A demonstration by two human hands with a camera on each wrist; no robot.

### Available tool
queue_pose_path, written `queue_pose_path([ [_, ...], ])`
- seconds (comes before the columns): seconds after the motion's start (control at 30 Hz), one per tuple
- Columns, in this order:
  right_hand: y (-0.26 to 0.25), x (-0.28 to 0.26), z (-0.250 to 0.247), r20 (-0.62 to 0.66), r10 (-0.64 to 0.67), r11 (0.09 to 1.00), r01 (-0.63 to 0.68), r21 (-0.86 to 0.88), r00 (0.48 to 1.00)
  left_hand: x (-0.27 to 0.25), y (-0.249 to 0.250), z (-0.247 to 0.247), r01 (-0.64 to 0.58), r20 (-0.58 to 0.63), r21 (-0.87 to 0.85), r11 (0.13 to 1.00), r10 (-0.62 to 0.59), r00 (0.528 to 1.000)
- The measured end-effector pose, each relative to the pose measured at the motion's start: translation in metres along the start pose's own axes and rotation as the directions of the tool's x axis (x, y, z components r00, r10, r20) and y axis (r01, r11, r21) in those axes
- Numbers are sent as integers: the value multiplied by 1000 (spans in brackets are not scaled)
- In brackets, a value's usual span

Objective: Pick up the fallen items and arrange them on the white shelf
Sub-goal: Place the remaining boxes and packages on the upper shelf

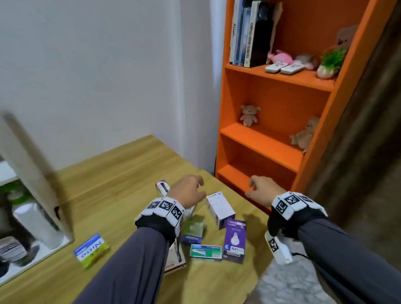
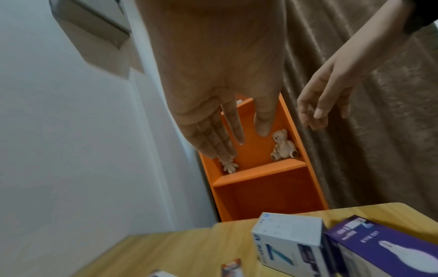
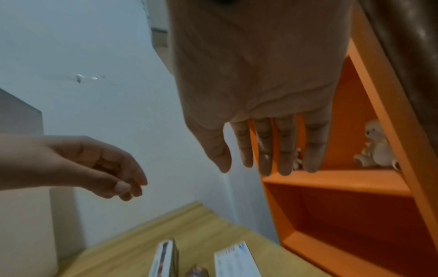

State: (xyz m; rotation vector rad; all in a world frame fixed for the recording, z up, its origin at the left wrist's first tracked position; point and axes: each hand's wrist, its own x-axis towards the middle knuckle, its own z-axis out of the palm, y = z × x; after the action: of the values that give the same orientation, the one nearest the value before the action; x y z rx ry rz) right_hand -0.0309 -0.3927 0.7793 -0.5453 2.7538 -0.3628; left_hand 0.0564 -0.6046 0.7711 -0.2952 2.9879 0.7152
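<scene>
Several small boxes lie scattered on the wooden floor [image 1: 115, 183]: a white box [image 1: 219, 209], a purple bulb box [image 1: 235, 241], a green-and-blue box [image 1: 91, 250], a teal flat box [image 1: 205, 252], a small green packet [image 1: 193, 231]. My left hand [image 1: 188, 191] hovers above them, fingers relaxed, holding nothing. My right hand [image 1: 262, 190] hangs empty to its right, near the orange shelf. In the left wrist view the white box [image 2: 289, 241] and the bulb box [image 2: 384, 249] lie below the left hand [image 2: 227, 131]. The white shelf [image 1: 21, 167] stands at the left.
An orange bookshelf [image 1: 284, 96] at the right holds books, plush toys and a small plant. A brown curtain [image 1: 373, 112] hangs beside it. A grey rug [image 1: 286, 289] lies at the lower right. The white shelf holds jars and a white roll [image 1: 38, 226].
</scene>
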Motion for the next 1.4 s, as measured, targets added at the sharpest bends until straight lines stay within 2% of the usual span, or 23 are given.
queue_pose_path([
  [0.1,29,36,28,104,-8,1000,5,25,995,25,17,53,85,93,-10,996,-84,992],
  [0.23,49,82,60,205,-51,997,40,58,977,31,25,118,256,208,-42,966,-243,948],
  [0.33,50,106,77,268,-132,987,103,120,954,25,27,150,328,235,-139,935,-291,928],
  [0.4,46,117,81,257,-213,969,170,182,943,20,31,163,322,238,-175,930,-278,931],
  [0.5,38,138,93,272,-346,932,295,211,898,15,37,183,356,261,-185,916,-303,917],
  [0.57,30,148,104,325,-419,907,373,196,848,11,41,190,386,253,-151,910,-342,905],
  [0.63,23,155,115,426,-443,892,437,118,789,9,43,192,413,237,-127,902,-376,896],
  [0.7,20,158,122,480,-438,880,471,57,760,8,41,193,432,222,-109,895,-402,888],
  [0.77,22,159,125,444,-441,889,447,98,780,5,35,193,445,219,-81,892,-420,881],
  [0.9,35,154,124,281,-379,925,354,138,882,-2,24,189,461,220,-51,886,-441,870],
  [1.0,47,147,123,219,-301,951,277,137,928,-6,19,187,475,214,-54,879,-454,865],
  [1.1,58,136,124,184,-271,953,237,190,945,-10,12,187,510,201,-72,857,-488,849],
  [1.27,70,113,127,179,-246,960,214,179,953,-17,3,181,561,192,-172,810,-531,825],
  [1.4,70,99,116,211,-168,977,134,168,963,-23,0,171,561,179,-276,781,-532,828],
])
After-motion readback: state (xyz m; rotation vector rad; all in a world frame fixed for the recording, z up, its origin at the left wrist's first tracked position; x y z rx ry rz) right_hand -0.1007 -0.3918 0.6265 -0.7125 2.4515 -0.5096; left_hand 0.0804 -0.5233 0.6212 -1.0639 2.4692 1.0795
